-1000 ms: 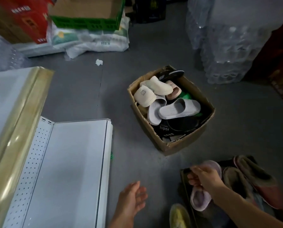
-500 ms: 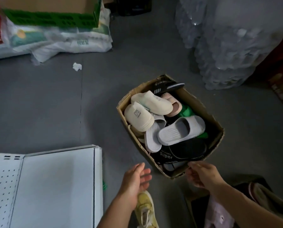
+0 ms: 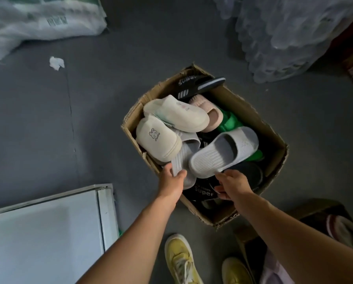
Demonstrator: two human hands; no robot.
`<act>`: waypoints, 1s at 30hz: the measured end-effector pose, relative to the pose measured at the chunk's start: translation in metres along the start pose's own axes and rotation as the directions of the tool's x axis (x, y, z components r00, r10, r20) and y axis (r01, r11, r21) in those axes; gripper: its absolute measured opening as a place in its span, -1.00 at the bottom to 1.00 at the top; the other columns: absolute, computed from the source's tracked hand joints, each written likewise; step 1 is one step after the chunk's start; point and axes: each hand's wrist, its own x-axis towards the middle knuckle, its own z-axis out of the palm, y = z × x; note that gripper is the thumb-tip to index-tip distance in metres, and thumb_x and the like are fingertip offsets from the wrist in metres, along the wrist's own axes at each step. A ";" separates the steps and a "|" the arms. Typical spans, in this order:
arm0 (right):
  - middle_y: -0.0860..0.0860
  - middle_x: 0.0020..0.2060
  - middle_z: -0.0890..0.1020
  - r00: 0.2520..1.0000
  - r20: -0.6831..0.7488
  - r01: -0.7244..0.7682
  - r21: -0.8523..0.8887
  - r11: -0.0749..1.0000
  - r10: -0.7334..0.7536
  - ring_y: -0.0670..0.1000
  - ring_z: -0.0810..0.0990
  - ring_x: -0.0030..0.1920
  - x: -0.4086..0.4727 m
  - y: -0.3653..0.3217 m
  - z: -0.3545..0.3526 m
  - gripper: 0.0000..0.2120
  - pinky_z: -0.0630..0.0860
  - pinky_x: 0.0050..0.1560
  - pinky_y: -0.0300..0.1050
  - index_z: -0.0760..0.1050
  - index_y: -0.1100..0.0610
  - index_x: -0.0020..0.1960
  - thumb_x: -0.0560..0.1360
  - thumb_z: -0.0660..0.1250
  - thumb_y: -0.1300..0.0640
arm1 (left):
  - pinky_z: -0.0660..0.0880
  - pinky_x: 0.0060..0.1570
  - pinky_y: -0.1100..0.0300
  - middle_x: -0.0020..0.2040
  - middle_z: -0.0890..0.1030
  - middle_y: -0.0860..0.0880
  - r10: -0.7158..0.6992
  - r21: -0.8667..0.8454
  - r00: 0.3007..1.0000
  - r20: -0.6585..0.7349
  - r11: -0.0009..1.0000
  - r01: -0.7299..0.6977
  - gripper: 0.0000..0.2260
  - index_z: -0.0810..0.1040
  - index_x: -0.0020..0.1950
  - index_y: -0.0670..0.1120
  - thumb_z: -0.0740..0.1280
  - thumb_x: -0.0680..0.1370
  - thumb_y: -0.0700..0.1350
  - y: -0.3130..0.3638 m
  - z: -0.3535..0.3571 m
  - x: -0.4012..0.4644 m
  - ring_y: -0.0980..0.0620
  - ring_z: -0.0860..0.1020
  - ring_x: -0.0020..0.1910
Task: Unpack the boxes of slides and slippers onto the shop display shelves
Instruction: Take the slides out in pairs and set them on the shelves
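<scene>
An open cardboard box (image 3: 274, 160) on the grey floor holds mixed footwear: two cream closed slippers (image 3: 161, 140), a pink one (image 3: 208, 111), green slides (image 3: 231, 121), black "Super" slides (image 3: 200, 84) and two grey ribbed slides. My left hand (image 3: 172, 181) pinches the sole end of the lower grey slide (image 3: 187, 149), thumb on top. The fingers of my right hand (image 3: 231, 185) curl at the heel of the upper grey slide (image 3: 222, 152), which lies across the pile.
A white shelf panel (image 3: 48, 232) lies at the lower left. Wrapped bottle packs (image 3: 284, 37) stand at the upper right and white sacks (image 3: 38, 23) at the upper left. A second box of fluffy slippers (image 3: 335, 226) sits at the lower right, by my yellow shoes (image 3: 179, 261).
I have moved closer to the box. Both hands went from its near edge into the box and took hold of the two grey slides.
</scene>
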 end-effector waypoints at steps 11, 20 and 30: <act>0.20 -0.03 0.61 0.987 -0.011 -0.155 0.153 0.976 0.158 0.06 0.60 -0.27 0.063 -0.007 0.017 -0.49 0.49 -0.50 -0.19 0.32 0.21 0.34 0.49 0.40 0.05 | 0.35 0.07 0.17 0.36 0.47 -0.13 -0.159 -0.005 0.982 -0.105 0.987 0.160 -0.51 0.34 0.45 -0.20 0.38 0.57 -0.12 -0.003 0.022 0.060 -0.16 0.46 0.31; 0.12 -0.41 0.48 0.988 -0.010 -0.151 0.155 0.976 0.154 0.03 0.41 -0.43 0.039 0.003 -0.007 -0.81 0.33 -0.44 -0.12 0.47 0.25 0.00 0.52 0.36 0.13 | 0.56 0.16 -0.04 0.09 0.64 -0.10 -0.210 -0.158 0.976 0.054 0.964 0.216 -0.77 0.51 0.16 -0.03 0.42 0.53 -0.13 -0.026 0.030 0.039 -0.11 0.61 0.05; 0.13 -0.20 0.50 0.992 0.128 -0.027 0.057 0.998 0.020 0.02 0.32 -0.36 -0.029 0.036 -0.109 -0.70 0.24 -0.39 -0.13 0.53 0.02 0.25 0.57 0.26 0.26 | 0.57 -0.04 0.01 0.03 0.71 -0.11 -0.227 -0.245 0.949 0.217 0.929 0.278 -0.78 0.56 0.23 -0.08 0.35 0.58 -0.19 -0.068 -0.010 -0.068 -0.13 0.65 0.07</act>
